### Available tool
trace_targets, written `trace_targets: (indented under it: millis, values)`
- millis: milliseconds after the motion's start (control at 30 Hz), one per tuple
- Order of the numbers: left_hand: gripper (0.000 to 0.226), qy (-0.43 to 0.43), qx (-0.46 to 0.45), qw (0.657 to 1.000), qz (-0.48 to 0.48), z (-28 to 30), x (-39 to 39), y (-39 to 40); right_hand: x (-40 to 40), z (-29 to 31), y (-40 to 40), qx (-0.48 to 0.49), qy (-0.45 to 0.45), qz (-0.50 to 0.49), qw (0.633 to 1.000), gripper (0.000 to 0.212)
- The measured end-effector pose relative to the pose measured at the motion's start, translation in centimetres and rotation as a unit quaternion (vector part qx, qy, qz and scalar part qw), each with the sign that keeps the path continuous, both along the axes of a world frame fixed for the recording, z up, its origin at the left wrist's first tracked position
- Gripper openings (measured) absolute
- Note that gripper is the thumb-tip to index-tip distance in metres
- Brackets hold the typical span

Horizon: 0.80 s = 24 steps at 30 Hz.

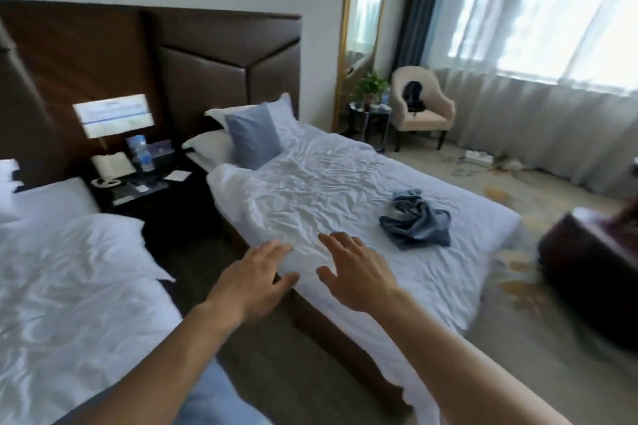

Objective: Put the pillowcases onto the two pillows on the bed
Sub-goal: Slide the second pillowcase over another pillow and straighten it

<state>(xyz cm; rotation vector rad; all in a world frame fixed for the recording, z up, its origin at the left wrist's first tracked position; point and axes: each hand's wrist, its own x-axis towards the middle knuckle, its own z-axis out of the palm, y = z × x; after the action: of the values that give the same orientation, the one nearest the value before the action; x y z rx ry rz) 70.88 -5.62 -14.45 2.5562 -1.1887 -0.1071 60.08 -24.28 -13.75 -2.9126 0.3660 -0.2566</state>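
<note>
A bed (431, 272) with a wrinkled white sheet fills the middle. At its head a pillow in a blue case (253, 140) leans upright against white pillows (279, 117), and another white pillow (210, 147) lies to its left. A crumpled blue pillowcase (416, 219) lies on the sheet right of centre. My left hand (253, 281) and my right hand (355, 271) hover with spread fingers over the bed's near corner, both holding nothing. The crumpled pillowcase is a short way beyond my right hand.
A second white bed (69, 286) lies at the left. Between the beds stands a dark nightstand (138, 188) with a lamp, phone and water bottles. A mirror (360, 45), small plant table (369, 107) and armchair (423, 107) stand by the curtained window. Dark furniture (593, 266) sits at the right.
</note>
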Motion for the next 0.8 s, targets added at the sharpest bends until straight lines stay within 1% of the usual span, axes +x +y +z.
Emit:
trace_targets:
  millis: [200, 400, 533, 633, 800]
  values:
    - [0.057, 0.024, -0.040, 0.996, -0.078, -0.7, -6.8, -17.1, -10.7, -0.4, -14.7, -0.006, -0.002, -0.092, 0.996, 0.064]
    - [0.057, 0.039, -0.036, 0.993, -0.104, -1.1, -11.8, -29.9, -18.1, -0.8, -26.6, -0.001, 0.013, -0.153, 0.988, 0.065]
    - [0.059, 0.031, -0.030, 0.991, -0.127, -1.9, -13.5, -37.8, -19.5, -1.5, -33.8, 0.009, 0.007, -0.167, 0.986, 0.064]
    - [0.061, 0.037, -0.025, 0.989, -0.140, -3.7, -13.9, -44.2, -19.1, -2.4, -39.1, 0.013, 0.013, -0.172, 0.985, 0.065]
    - [0.063, 0.055, -0.032, 0.988, -0.142, -6.4, -11.2, -56.6, -16.5, -3.7, -49.7, 0.009, 0.006, -0.174, 0.985, 0.063]
